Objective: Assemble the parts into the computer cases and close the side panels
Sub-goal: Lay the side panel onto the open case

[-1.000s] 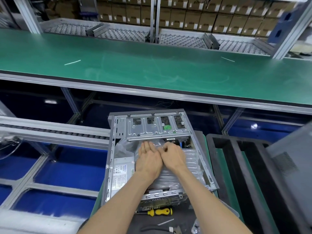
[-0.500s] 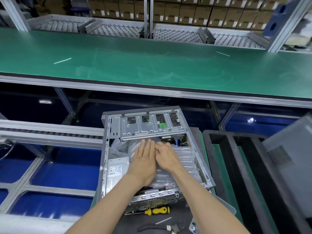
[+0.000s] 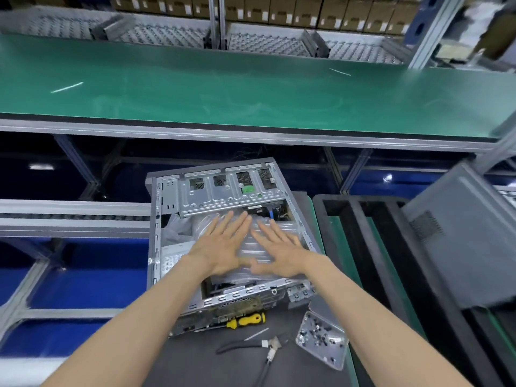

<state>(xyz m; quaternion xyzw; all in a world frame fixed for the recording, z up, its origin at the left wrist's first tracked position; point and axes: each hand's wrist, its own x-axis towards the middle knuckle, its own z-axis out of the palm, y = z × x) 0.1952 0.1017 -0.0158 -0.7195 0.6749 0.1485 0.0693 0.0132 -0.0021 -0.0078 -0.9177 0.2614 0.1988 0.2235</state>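
Both hands, the left hand (image 3: 223, 248) and the right hand (image 3: 279, 254), lie flat and open, holding nothing, pressing the plastic bag (image 3: 248, 241) in the computer case (image 3: 173, 208), while the side panel (image 3: 469, 236) leans nearer the right hand.

A green bench (image 3: 251, 88) fronts shelved cardboard boxes (image 3: 321, 11).

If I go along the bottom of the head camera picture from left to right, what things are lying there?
Yellow screwdriver → black pliers → clear tray of screws → black foam rack → grey side panel.
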